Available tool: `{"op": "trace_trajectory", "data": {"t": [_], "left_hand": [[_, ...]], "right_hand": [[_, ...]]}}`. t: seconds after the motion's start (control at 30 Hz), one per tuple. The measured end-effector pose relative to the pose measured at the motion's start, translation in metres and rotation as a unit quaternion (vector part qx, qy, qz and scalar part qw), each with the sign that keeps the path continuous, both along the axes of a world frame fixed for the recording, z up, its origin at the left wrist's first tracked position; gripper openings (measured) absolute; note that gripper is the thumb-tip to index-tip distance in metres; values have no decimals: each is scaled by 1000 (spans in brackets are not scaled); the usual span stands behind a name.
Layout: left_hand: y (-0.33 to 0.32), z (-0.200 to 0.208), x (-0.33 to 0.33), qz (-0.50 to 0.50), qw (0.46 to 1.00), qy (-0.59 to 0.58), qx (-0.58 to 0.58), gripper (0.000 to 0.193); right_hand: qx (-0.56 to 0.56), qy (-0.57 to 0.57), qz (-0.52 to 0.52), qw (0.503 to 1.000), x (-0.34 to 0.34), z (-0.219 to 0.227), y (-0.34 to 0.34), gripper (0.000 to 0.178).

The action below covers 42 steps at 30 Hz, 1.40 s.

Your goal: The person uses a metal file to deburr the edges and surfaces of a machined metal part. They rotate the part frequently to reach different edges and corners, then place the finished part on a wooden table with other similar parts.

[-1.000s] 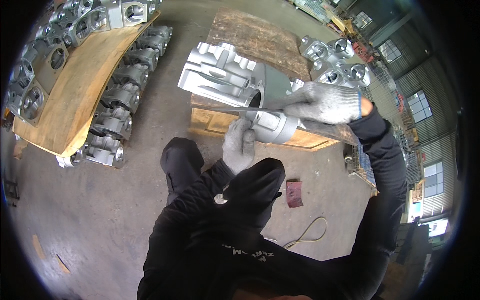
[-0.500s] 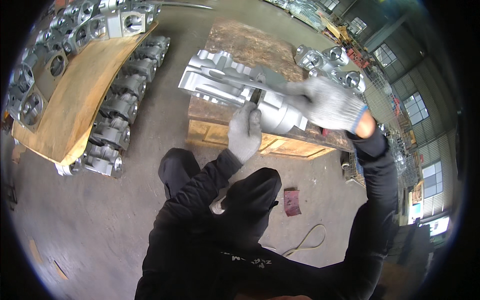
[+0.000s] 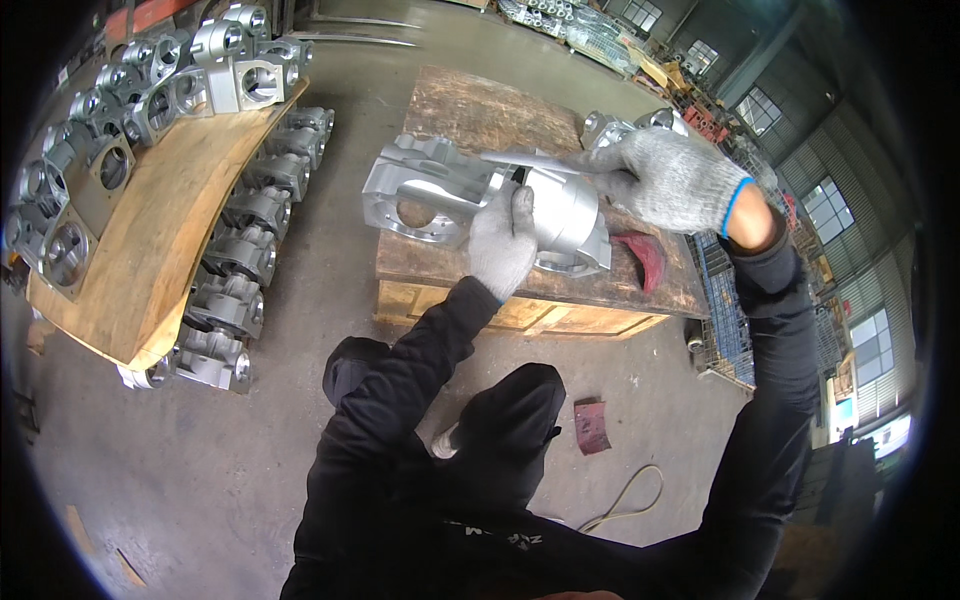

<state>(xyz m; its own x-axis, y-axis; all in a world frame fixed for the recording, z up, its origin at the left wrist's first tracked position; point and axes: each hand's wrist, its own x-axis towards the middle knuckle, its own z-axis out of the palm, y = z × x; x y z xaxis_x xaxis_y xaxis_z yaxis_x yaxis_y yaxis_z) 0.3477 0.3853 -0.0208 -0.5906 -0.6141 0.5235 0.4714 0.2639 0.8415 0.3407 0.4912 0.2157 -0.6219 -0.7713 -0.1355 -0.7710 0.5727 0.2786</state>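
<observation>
A silver machined metal casting point(image 3: 565, 212) lies on its side along the wooden workbench, with a round opening showing toward its left end. My gloved left hand point(image 3: 503, 240) is closed on the casting's near side, its thumb up by the dark slot in the middle. In my gloved right hand point(image 3: 670, 180), above the casting's right end, is a long, flat grey file point(image 3: 540, 161). The file points left across the top of the casting, its tip close to the slot. Whether it touches the metal I cannot tell.
A curved red sheet point(image 3: 642, 262) lies on the workbench point(image 3: 470, 100) right of the casting. More castings point(image 3: 605, 130) stand at its far right. Several castings line a wooden board point(image 3: 185, 200) at left, others beneath it. Another red piece point(image 3: 591, 427) and a hose point(image 3: 640, 497) lie on the floor.
The casting has been rolled, so its round opening now shows. My right hand has drawn the file back to the right. My left hand still grips the casting, its thumb now raised.
</observation>
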Motion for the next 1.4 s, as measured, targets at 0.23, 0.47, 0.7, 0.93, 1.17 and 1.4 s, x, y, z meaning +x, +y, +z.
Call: {"op": "trace_trajectory", "data": {"t": [0.23, 0.47, 0.7, 0.93, 1.17, 1.4], "left_hand": [[-26, 17, -47, 25, 999, -25, -41, 47], [-44, 36, -89, -19, 995, -98, 4, 51], [-54, 43, -80, -32, 995, -94, -3, 51], [-66, 22, -45, -83, 991, -100, -44, 38], [-126, -3, -22, -40, 996, -28, -77, 73], [-246, -102, -37, 99, 974, -128, -160, 112]], "right_hand": [[-30, 102, 49, 993, -40, -13, -20, 34], [-52, 248, 155, 955, -67, -33, -29, 25], [-94, 272, 270, 919, -88, -39, -18, 28], [-69, 264, 167, 948, -89, -36, -20, 29], [-6, 206, 94, 974, -97, -12, -28, 35], [-8, 157, 127, 979, -87, -5, -47, 39]]}}
